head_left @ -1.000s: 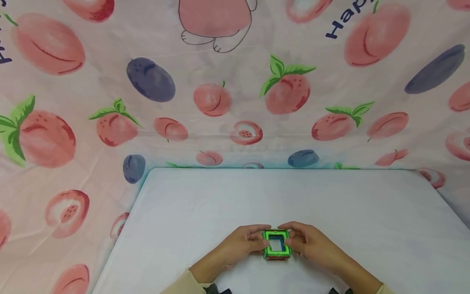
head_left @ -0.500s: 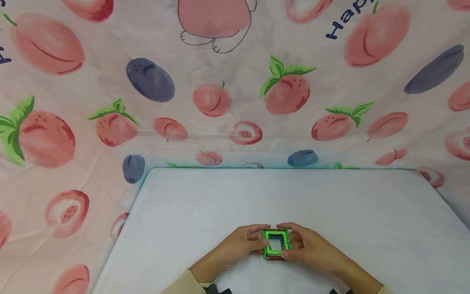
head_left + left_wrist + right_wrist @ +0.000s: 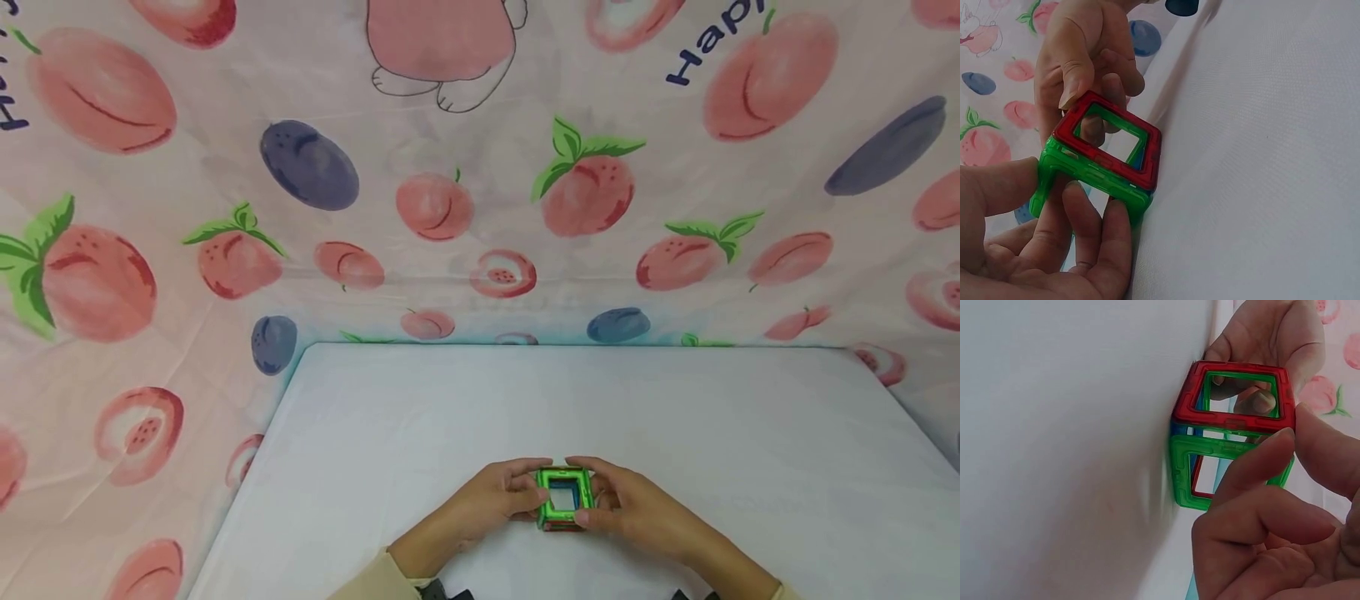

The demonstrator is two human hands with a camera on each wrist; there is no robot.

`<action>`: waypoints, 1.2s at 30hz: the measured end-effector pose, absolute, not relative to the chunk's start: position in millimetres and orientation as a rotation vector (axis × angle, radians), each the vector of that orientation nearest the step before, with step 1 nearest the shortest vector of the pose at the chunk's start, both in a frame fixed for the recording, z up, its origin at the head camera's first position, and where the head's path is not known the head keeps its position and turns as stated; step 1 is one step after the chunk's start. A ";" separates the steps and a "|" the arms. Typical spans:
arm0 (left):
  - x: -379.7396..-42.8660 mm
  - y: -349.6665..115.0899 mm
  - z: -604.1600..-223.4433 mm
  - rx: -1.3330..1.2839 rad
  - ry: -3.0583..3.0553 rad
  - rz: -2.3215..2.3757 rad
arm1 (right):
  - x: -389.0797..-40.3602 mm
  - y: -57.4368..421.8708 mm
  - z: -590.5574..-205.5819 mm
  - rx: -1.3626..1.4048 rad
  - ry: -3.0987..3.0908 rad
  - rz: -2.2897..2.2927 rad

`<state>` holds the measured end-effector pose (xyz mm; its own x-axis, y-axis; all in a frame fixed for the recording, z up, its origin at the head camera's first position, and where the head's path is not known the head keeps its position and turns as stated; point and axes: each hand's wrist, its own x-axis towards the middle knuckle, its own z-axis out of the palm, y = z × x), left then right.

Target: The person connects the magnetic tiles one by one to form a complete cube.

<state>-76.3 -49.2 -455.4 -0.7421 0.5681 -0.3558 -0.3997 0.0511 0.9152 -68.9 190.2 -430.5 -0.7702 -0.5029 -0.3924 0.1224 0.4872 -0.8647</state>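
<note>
A small open-framed cube of magnetic tiles (image 3: 566, 517) sits on the white table, green on top. The left wrist view shows the red tile (image 3: 1105, 161) on its near face and a green one at the side. A blue tile (image 3: 1179, 429) shows low down in the right wrist view. My left hand (image 3: 491, 496) grips the cube's left side, thumb at the top edge and fingertips against the green side tile. From the right, my right hand (image 3: 637, 508) holds it, thumb at the near right corner and index finger reaching along the far edge.
The white tabletop (image 3: 420, 400) stretches out beyond the hands. A cloth (image 3: 465, 142) printed with peaches hangs behind it and along the left side. Beige sleeves (image 3: 375, 577) and dark wrist straps show at the bottom edge.
My right thumb has slid from the cube's right edge down to its near right corner. The cube and my left hand have stayed in place.
</note>
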 end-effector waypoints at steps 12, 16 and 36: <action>-75.5 -50.9 -457.0 0.160 1.636 1.769 | -69.3 189.2 -431.3 -0.300 2.024 -1.341; -77.0 -49.4 -458.1 0.191 1.628 1.773 | -69.0 191.7 -431.1 -0.301 2.031 -1.342; -80.8 -56.8 -446.6 0.217 1.784 1.629 | -67.9 206.8 -422.5 -0.237 2.183 -1.261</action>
